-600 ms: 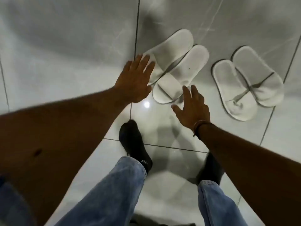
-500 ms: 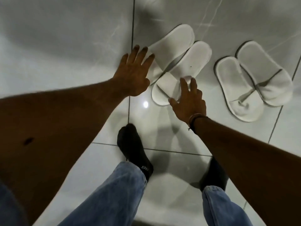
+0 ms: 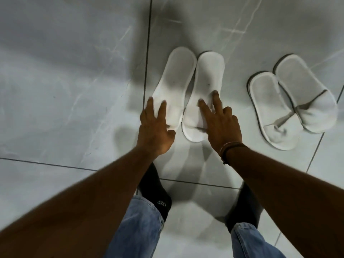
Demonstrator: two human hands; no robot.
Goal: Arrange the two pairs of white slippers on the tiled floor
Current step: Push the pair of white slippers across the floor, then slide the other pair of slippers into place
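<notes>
Two pairs of white slippers lie on the grey tiled floor. The nearer pair sits side by side, heels away from me: the left slipper point(image 3: 176, 82) and the right slipper point(image 3: 204, 86). My left hand point(image 3: 155, 129) rests with spread fingers on the toe strap of the left slipper. My right hand point(image 3: 221, 123), with a cord bracelet at the wrist, presses its fingers on the toe strap of the right slipper. The second pair point(image 3: 294, 101) lies further right, angled, its two slippers touching, untouched by either hand.
My feet in black socks point(image 3: 156, 194) and blue jeans legs point(image 3: 141, 229) stand just behind the hands. Dark grout lines point(image 3: 148, 53) cross the glossy tiles. Bare floor stretches to the left.
Both hands have come down onto the nearer pair. That pair, earlier slanted to the upper right with one slipper overlapping, now lies nearly straight and side by side.
</notes>
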